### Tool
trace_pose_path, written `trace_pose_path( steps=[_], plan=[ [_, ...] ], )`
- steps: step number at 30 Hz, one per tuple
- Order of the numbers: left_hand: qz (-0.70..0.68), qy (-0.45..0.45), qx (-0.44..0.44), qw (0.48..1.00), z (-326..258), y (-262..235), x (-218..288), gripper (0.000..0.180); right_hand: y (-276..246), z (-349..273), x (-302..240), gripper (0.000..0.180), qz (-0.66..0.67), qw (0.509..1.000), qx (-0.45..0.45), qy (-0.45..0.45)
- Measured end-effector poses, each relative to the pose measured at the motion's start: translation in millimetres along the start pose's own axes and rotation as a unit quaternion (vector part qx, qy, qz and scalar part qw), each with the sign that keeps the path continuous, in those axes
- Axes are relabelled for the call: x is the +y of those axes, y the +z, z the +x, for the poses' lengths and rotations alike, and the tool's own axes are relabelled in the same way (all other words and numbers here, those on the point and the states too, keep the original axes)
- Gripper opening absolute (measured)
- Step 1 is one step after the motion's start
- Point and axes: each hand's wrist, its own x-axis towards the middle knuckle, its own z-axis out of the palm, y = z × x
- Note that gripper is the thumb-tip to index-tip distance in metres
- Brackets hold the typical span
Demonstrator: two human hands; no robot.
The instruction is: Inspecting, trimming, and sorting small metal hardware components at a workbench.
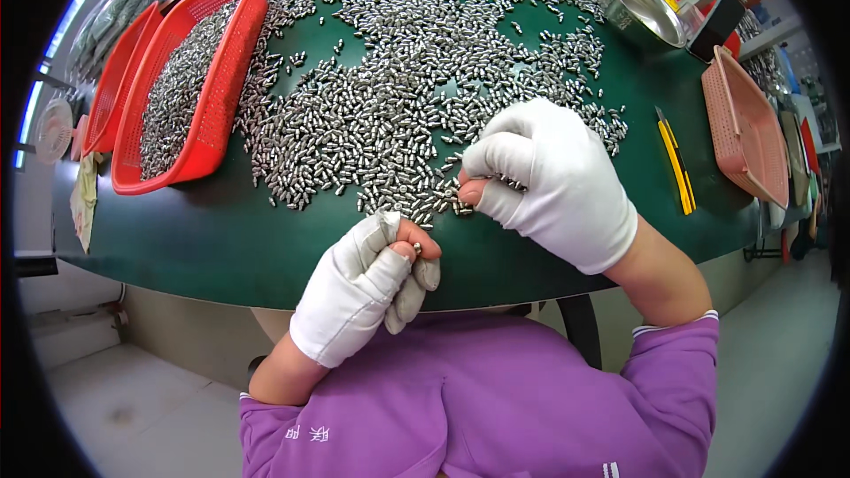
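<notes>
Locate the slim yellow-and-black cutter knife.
Head view, right side: the knife lies on the dark green tabletop, between the white-gloved right hand and the pink perforated plastic basket.

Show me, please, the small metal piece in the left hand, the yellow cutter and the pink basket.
Small metal piece [417, 249], head view: its exposed end.
Yellow cutter [678, 173], head view: middle of its handle.
Pink basket [721, 117], head view: its left wall.

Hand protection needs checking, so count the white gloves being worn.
2: the left glove, on the left hand near the table edge; the right glove, on the right hand by small metal parts. None looks hidden.
</notes>
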Motion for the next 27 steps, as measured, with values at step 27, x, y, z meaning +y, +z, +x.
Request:
trace_pose_path(
  steps=[27],
  plan=[
    [0.021, -0.044, 0.006, 0.999, 2.3, 9.3, 7.6, 0.009, 9.6, -6.3, -5.8, 0.011, -0.065, 0.994, -0.090, -0.012]
  ],
)
